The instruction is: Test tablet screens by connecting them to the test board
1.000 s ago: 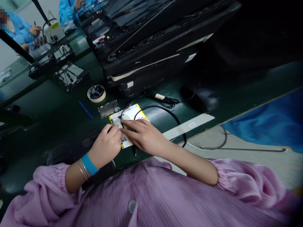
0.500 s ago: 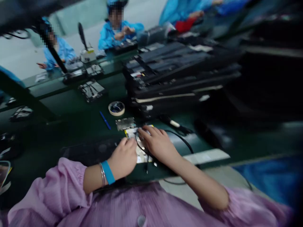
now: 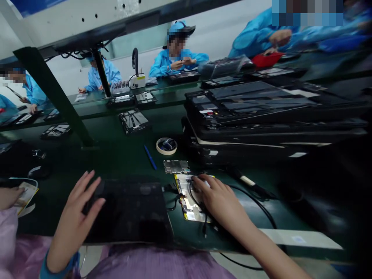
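Right hand [image 3: 216, 197] lies flat, fingers pressing the yellow-edged flat battery pack [image 3: 188, 195] near the green tabletop's [image 3: 116, 155] front edge; left hand [image 3: 77, 219], fingers spread, grasps nothing, touching a black rectangular mat [image 3: 130, 211].

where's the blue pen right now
In the head view the slim blue pen lies on the dark green bench, left of the beige tape roll and beyond the flat black tray.

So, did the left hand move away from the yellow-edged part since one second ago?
Yes. The left hand moved left, off the yellow-edged part, onto the black tablet.
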Tool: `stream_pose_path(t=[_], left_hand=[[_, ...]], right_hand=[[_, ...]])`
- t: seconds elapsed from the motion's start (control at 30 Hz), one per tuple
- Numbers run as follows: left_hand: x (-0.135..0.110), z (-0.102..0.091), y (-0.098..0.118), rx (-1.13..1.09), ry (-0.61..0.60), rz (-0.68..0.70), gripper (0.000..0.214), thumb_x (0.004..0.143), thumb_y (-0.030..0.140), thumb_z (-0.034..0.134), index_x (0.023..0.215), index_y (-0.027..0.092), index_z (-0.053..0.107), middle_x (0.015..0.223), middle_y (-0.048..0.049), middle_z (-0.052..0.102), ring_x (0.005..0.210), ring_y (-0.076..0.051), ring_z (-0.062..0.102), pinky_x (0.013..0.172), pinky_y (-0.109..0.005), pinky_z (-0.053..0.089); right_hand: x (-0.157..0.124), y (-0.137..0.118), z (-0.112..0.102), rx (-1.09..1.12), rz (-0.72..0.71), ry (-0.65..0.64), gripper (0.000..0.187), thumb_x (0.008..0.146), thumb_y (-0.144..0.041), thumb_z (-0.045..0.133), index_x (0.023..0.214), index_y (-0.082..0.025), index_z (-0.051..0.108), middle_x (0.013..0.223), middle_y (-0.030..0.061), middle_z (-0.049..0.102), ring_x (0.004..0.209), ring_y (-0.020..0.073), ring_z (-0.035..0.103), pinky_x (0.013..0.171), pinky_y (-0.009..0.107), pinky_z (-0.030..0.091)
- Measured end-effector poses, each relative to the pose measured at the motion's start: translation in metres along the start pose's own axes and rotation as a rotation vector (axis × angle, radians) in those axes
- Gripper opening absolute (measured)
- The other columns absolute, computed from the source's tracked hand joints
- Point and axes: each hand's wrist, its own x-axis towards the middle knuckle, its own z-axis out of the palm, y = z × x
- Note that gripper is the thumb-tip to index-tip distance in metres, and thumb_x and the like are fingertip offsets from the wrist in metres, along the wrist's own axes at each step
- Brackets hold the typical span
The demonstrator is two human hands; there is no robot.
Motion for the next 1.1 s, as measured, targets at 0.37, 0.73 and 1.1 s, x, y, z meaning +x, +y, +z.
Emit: stream_pose_path(t=[0.37, 0.73, 1.1], left_hand=[[-0.059, 0.069, -0.045, -0.624, 0.163, -0.577, 0.059, 0.098, 0.053, 0.040, 0.151, 0.027, 0.037, 0.152, -0.0103, 0.050, 0.143, -0.027, 0.041, 0.121, -0.049, 0.028], [-0.051, 0.040, -0.020, -0.301, -0.003, 0.113, 0.034, 0.100, 0.030, 0.041, 0.122, 0.030, 0.067, 0.148, -0.0057, 0.052, 0.146, -0.029, 0.034, 0.118, -0.058, 0.030], [-0.002, 0.050, 0.034, -0.057, -0.413, 0.587, 0.049, 0.096, 0.044, 0.050, 0.139, 0.022, 0.055, 0.158, -0.0225, 0.033, 0.151, -0.038, 0.019, 0.112, -0.068, 0.031]], right_hand=[[-0.007, 0.007, 0.013, 0.112, 0.051, 0.000, 0.041, 0.096, -0.019, 0.034, 0.120, -0.014, 0.067, 0.117, 0.0188, 0.065, 0.100, 0.0317, 0.062, 0.076, 0.044, 0.054], [-0.006, 0.003, 0.000, 0.170, 0.046, -0.041, 0.041, 0.097, -0.021, 0.032, 0.121, -0.014, 0.065, 0.117, 0.0187, 0.064, 0.098, 0.0336, 0.063, 0.076, 0.046, 0.052], [-0.005, 0.001, -0.008, 0.182, 0.044, -0.063, 0.037, 0.097, -0.019, 0.036, 0.117, -0.012, 0.066, 0.117, 0.0200, 0.066, 0.101, 0.0337, 0.065, 0.079, 0.044, 0.053]])
